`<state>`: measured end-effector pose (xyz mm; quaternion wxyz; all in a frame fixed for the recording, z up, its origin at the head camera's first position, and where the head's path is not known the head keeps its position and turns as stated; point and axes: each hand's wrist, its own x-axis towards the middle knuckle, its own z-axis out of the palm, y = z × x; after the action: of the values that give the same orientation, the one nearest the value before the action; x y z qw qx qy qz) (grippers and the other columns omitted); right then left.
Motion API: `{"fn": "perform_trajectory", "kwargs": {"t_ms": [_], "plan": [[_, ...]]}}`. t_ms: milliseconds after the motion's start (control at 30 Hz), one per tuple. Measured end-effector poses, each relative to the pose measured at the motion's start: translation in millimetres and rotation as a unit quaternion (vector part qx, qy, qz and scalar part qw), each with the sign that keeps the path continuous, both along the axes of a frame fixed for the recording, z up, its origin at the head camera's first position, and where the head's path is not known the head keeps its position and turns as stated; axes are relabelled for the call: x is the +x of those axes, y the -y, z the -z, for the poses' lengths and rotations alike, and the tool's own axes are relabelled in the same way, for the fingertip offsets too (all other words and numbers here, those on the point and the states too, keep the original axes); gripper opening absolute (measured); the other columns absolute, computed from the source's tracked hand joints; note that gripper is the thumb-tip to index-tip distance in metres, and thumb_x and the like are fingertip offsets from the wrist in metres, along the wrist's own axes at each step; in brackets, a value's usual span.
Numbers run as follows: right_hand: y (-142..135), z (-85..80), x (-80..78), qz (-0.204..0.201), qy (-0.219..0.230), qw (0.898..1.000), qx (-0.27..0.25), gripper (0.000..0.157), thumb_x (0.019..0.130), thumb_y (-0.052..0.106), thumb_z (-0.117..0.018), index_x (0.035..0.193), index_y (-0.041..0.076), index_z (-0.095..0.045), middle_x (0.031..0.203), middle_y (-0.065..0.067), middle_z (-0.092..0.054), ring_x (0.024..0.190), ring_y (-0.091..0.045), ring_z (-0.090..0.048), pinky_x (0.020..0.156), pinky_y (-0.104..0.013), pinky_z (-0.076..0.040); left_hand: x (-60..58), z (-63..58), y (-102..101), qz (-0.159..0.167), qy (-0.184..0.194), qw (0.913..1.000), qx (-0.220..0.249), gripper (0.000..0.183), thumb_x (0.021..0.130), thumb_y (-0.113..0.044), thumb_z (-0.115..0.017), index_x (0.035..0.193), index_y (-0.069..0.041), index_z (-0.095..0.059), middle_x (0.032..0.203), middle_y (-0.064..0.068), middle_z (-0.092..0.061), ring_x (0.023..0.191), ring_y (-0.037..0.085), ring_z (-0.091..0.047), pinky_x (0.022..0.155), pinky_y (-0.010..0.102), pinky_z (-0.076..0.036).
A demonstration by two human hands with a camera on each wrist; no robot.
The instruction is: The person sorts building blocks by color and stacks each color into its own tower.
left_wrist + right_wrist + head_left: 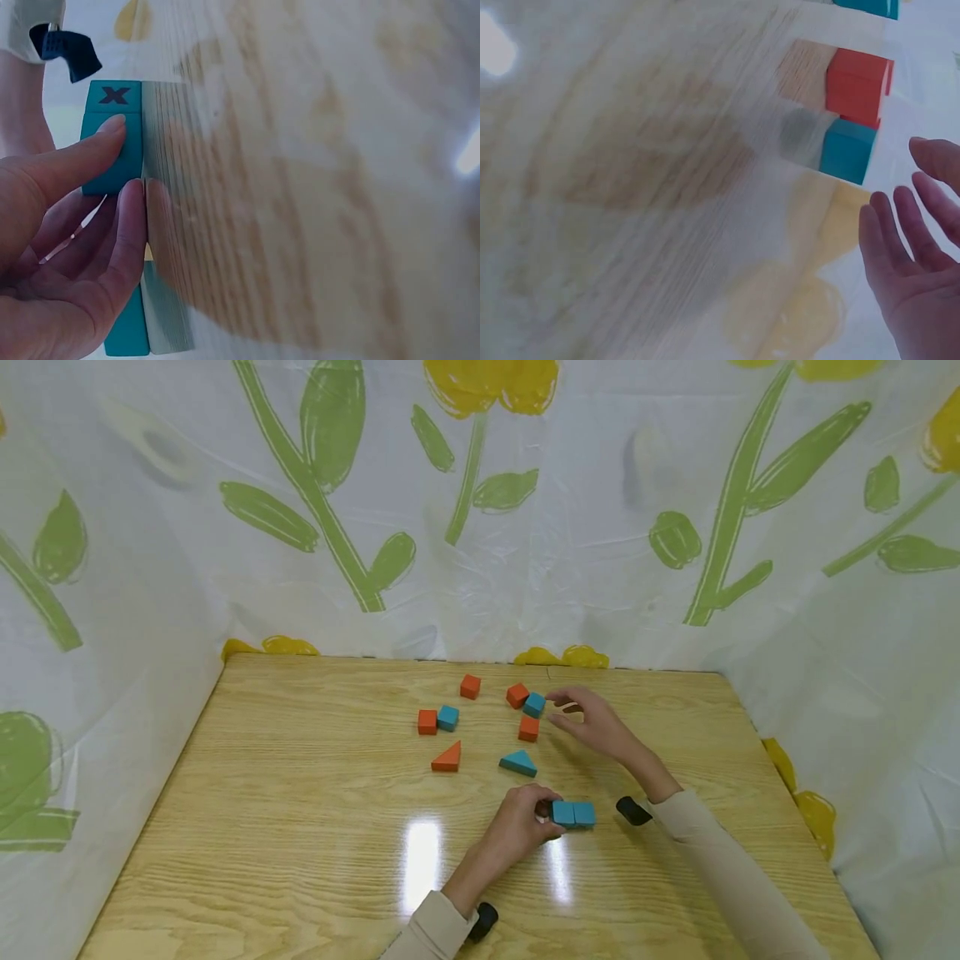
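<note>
Two blue cubes (573, 814) stand side by side on the wooden table, touching. My left hand (517, 822) pinches the left one, thumb on its near side and fingers on its far side. In the left wrist view, the farther blue cube (114, 96) shows a dark X mark. My right hand (592, 722) is held out just right of another blue cube (534, 705), fingers spread and thumb apart, with nothing in it. That cube stands against a red cube (517, 696), and a second red cube (528, 729) is just nearer.
A blue triangular block (518, 763) and a red triangular block (446, 757) lie mid-table. Behind them are a red cube (427, 722) beside a blue cube (447, 718), and a lone red cube (470, 687). A flowered white sheet (555, 577) encloses the table (300, 827).
</note>
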<state>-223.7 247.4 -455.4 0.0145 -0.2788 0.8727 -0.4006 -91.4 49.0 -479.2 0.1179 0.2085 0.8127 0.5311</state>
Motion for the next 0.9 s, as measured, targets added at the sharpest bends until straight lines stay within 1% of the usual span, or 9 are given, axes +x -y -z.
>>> {"fn": "perform_trajectory", "kwargs": {"t_ms": [200,400,567,700,900], "plan": [[8,2.5,-10.0,-0.003,-0.007,1.000,0.027,0.039,0.099,0.003,-0.068,0.135,-0.009,-0.057,0.131,-0.028,-0.059,0.114,-0.044,-0.061,0.096,-0.055,-0.054,0.3,0.3,1,0.001,-0.006,0.9999,-0.009,0.031,0.084,-0.001,-0.085,0.112,0.002,-0.074,0.100,0.009,-0.069,0.085,0.013,-0.064,0.073,0.019,-0.053],[14,8.2,-17.5,-0.006,0.006,0.999,0.046,0.045,0.099,0.006,-0.069,0.138,-0.011,-0.053,0.134,-0.029,-0.057,0.114,-0.044,-0.061,0.096,-0.055,-0.054,0.1,0.0,0,-0.002,-0.010,0.9999,-0.013,0.030,0.083,0.000,-0.085,0.111,0.002,-0.074,0.100,0.009,-0.070,0.085,0.013,-0.065,0.073,0.019,-0.053],[18,11.4,-21.0,-0.016,0.025,0.998,0.049,0.038,0.100,0.003,-0.066,0.133,-0.011,-0.056,0.127,-0.026,-0.061,0.112,-0.041,-0.063,0.096,-0.052,-0.055,0.2,0.0,-1,-0.003,-0.011,0.9998,-0.015,0.030,0.083,0.000,-0.085,0.111,0.002,-0.074,0.098,0.008,-0.069,0.084,0.013,-0.064,0.072,0.019,-0.052],[20,10.4,-22.0,-0.015,0.039,0.998,0.043,0.035,0.099,0.001,-0.066,0.131,-0.011,-0.058,0.123,-0.025,-0.063,0.112,-0.041,-0.064,0.096,-0.049,-0.055,0.4,0.7,-1,-0.004,-0.014,0.9998,-0.014,0.029,0.083,-0.001,-0.085,0.110,0.002,-0.075,0.097,0.008,-0.069,0.084,0.013,-0.064,0.072,0.019,-0.052],[13,7.6,-17.7,-0.005,0.050,0.999,0.004,0.035,0.098,0.003,-0.069,0.129,-0.008,-0.060,0.123,-0.024,-0.063,0.114,-0.042,-0.063,0.100,-0.049,-0.053,1.3,-0.5,0,-0.002,-0.011,0.9999,-0.010,0.030,0.084,-0.001,-0.084,0.111,0.002,-0.074,0.100,0.009,-0.069,0.086,0.015,-0.065,0.074,0.020,-0.053]]}}
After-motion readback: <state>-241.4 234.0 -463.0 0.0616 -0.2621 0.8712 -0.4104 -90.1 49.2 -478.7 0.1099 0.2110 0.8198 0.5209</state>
